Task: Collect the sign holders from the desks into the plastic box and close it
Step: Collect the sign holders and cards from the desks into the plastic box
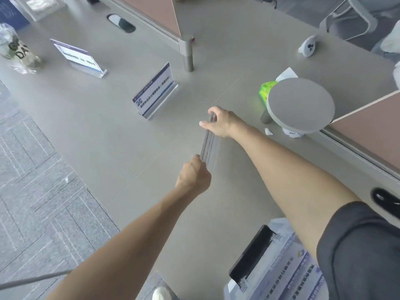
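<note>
Above the middle of the desk (91,118), both my hands hold one clear sign holder (209,146), which I see edge-on as a thin transparent strip running between them. My left hand (193,174) has its fingers curled round the near end. My right hand (220,122) pinches the far end between thumb and fingers. I cannot tell whether the holder touches the desk or hangs just above it.

Just beyond my right hand, a second sign holder (154,92) stands on the desk with a blue-and-white printed card in it. A third one (79,58) stands further off to the left, well apart from the second.

The plastic box (279,228) sits at the near right of the desk, partly under my right arm, with a black clasp (251,258) on its left side and printed cards showing through it. I cannot tell how its lid stands.

To the right of my hands are a round grey stand (300,105) and a green tissue pack (267,88) just behind it. A white controller (308,46) lies further back, and a crumpled plastic bag (17,50) sits at the far left. Brown partition panels (160,14) divide the desks, above grey carpet (32,169).
</note>
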`<state>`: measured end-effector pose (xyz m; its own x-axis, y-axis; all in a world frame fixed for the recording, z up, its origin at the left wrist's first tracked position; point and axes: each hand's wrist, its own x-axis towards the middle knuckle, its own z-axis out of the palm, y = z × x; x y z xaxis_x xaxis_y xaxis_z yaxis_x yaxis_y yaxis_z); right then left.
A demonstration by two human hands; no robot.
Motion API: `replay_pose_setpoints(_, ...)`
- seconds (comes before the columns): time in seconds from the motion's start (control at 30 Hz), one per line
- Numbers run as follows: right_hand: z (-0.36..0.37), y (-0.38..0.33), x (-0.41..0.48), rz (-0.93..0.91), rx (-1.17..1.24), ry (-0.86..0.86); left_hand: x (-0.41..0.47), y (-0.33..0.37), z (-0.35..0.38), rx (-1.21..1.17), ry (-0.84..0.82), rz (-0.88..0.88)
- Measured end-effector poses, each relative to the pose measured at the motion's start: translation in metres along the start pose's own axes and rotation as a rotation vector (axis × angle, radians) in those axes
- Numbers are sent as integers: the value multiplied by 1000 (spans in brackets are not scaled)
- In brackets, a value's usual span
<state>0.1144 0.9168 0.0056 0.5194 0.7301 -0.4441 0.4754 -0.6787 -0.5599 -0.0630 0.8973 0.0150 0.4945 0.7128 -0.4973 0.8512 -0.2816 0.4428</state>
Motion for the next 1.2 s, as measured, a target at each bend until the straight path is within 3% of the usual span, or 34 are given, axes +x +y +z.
replay_pose_setpoints(0.2, -30, -40, -53, -51, 139, 149, -34, 12, -39, -349, 37, 115)
replay_pose_setpoints(0.37, -53, -72, -127, 80, 236, 163, -85, 15, -70, -672, -106, 241)
replay_pose_setpoints(0.53, -58, -83, -216, 174, 315, 372, -142, 7, -79, -676, -291, 425)
replay_pose_setpoints(0.63, -58, -79, -280, 203, 423, 450, -179, 0, -72, -735, -503, 529)
replay_pose_setpoints(0.77, -53, -55, -364, 239, 541, 571, -215, -12, -52, -580, -714, 643)
replay_pose_setpoints(0.83, -48, -42, -400, 271, 575, 604, -230, -15, -40, -503, -872, 655)
replay_pose_setpoints(0.93, -39, -19, -442, 311, 682, 654, -253, -12, -21, -587, -1135, 604)
replay_pose_setpoints(1.2, -20, 55, -496, 311, 846, 694, -299, 8, 34, -501, -1149, 675)
